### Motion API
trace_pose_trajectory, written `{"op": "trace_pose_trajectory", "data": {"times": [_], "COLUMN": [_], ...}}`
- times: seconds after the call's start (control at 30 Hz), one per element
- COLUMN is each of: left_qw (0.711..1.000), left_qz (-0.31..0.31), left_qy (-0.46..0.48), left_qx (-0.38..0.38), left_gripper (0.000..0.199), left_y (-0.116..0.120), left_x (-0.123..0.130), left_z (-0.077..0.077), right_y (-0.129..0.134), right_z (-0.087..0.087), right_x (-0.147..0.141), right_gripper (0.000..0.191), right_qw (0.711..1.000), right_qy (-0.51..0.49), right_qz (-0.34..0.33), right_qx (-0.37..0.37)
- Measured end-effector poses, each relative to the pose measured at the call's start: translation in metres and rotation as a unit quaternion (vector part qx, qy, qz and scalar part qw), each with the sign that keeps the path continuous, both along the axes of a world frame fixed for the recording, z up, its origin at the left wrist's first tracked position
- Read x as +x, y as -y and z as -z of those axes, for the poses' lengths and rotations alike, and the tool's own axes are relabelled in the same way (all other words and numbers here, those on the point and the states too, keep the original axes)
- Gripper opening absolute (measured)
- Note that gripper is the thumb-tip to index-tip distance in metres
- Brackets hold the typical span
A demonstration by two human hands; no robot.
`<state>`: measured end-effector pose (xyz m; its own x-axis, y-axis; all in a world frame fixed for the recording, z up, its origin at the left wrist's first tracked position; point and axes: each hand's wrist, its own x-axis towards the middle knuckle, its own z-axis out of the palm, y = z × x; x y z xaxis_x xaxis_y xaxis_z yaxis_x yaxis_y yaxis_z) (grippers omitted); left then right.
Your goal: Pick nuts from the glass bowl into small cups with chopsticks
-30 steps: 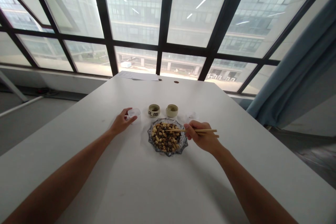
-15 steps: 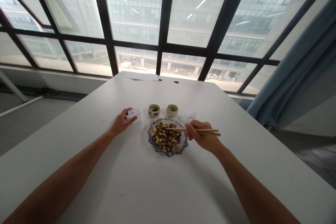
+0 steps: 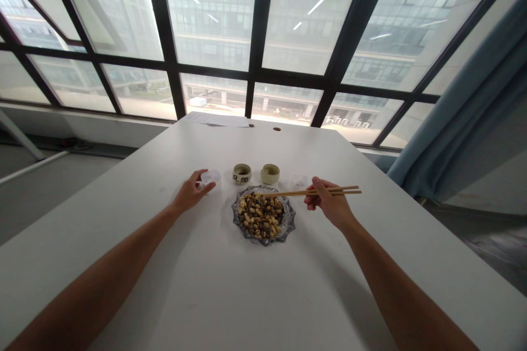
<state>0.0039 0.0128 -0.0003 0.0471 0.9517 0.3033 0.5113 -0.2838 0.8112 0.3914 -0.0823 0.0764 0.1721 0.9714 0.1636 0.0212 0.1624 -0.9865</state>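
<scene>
My right hand is closed on a pair of wooden chopsticks. Their tips reach over the far left part of a scalloped glass bowl. Mixed nuts and dark striped seeds fill the bowl; whether the tips pinch a piece is too small to tell. On the left, my left hand grips a small clear plastic cup between thumb and fingers. The cup stands on the table to the left of the bowl.
Two small ceramic cups stand behind the bowl: one with dark characters, one plain. A second clear plastic container is beyond my right hand. Papers lie at the far edge of the white table.
My right hand has moved right, away from the bowl's rim, and the chopstick tips have shifted slightly up and left. My left hand and its cup have stayed put.
</scene>
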Motion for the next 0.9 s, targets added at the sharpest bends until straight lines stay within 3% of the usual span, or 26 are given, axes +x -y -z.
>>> {"op": "trace_pose_trajectory", "data": {"times": [0.2, 0.53, 0.77, 0.9], "left_qw": [1.000, 0.983, 0.973, 0.977], "left_qz": [0.001, 0.005, 0.028, 0.021], "left_qy": [-0.009, -0.073, -0.101, -0.100], "left_qx": [0.005, 0.168, 0.207, 0.187], "left_gripper": [0.081, 0.065, 0.059, 0.063], "left_y": [0.000, 0.004, 0.009, 0.010], "left_x": [-0.001, 0.004, 0.006, 0.008], "left_z": [0.000, 0.002, -0.003, -0.004], "right_y": [0.000, 0.018, 0.019, 0.017], "right_z": [-0.001, -0.025, -0.028, -0.025], "right_x": [0.002, -0.020, -0.020, -0.018], "right_gripper": [0.054, 0.054, 0.054, 0.053], "right_qw": [1.000, 0.994, 0.995, 0.995], "right_qy": [-0.009, 0.029, 0.020, 0.009], "right_qz": [0.006, 0.045, 0.040, 0.042], "right_qx": [0.005, 0.091, 0.092, 0.089]}}
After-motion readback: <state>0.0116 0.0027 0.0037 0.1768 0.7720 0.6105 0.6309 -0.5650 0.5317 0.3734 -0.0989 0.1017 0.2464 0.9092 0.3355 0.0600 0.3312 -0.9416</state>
